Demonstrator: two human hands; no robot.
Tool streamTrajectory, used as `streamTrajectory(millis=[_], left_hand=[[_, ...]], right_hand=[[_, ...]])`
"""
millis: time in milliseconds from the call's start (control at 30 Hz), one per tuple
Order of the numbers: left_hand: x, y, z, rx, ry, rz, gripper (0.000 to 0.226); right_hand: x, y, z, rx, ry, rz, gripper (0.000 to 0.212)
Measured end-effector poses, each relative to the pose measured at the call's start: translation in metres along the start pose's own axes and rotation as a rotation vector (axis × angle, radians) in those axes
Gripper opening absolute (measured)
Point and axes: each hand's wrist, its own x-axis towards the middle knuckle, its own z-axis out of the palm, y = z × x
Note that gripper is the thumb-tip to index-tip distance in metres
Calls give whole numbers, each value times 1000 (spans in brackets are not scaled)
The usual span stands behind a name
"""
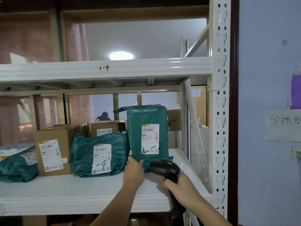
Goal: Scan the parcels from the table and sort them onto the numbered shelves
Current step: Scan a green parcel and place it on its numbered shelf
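Left hand point(134, 171) pinches the upright green parcel point(147, 128) at its bottom edge on the shelf point(81, 193); right hand point(177, 185), just beside, grips the scanner point(164, 168). Let go carelessly and that tall parcel could topple.

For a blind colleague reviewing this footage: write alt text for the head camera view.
A person's left hand holds an upright green parcel, hand-marked 2-3, on a white shelf, while the right hand grips a black barcode scanner beside it. To the left lie another green parcel marked 4 and cardboard boxes; the beam above carries a 2-4 tag.
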Motion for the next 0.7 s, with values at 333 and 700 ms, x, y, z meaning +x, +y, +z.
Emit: streamTrajectory(millis=[333, 700], left_hand=[[-3, 2, -5, -16, 98, 15, 32], [-8, 8, -12, -38, 173, 19, 57]], right_hand=[[-8, -3, -2, 35, -3, 8, 33], [-33, -9, -5, 33, 16, 8, 30]])
